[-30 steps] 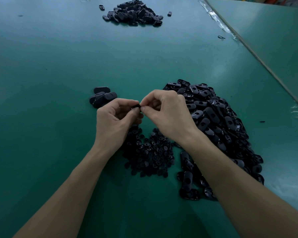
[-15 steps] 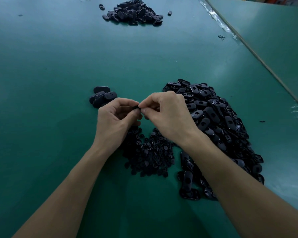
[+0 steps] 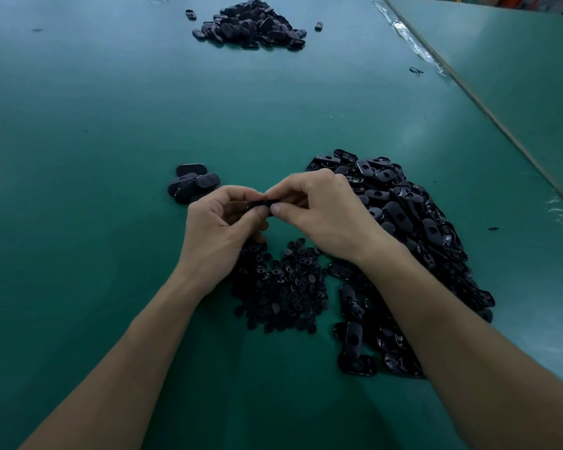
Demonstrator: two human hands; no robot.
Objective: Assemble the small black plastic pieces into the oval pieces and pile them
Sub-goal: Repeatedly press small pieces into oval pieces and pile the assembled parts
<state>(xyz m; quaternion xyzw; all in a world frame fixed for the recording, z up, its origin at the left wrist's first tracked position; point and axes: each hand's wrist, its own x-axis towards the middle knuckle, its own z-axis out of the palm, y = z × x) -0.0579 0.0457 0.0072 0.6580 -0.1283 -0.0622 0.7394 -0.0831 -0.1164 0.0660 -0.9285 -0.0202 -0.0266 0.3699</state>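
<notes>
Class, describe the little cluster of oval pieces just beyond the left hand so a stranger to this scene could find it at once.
Start at the green table, then find the left hand near its middle. Just beyond its knuckles lies the little cluster of black ovals. Unlike the big heap on the right and the far pile, it holds only a handful.

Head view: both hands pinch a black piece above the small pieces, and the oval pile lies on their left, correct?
No. The head view shows the oval pile on their right; left hand and right hand do pinch a piece above the small pieces.
</notes>
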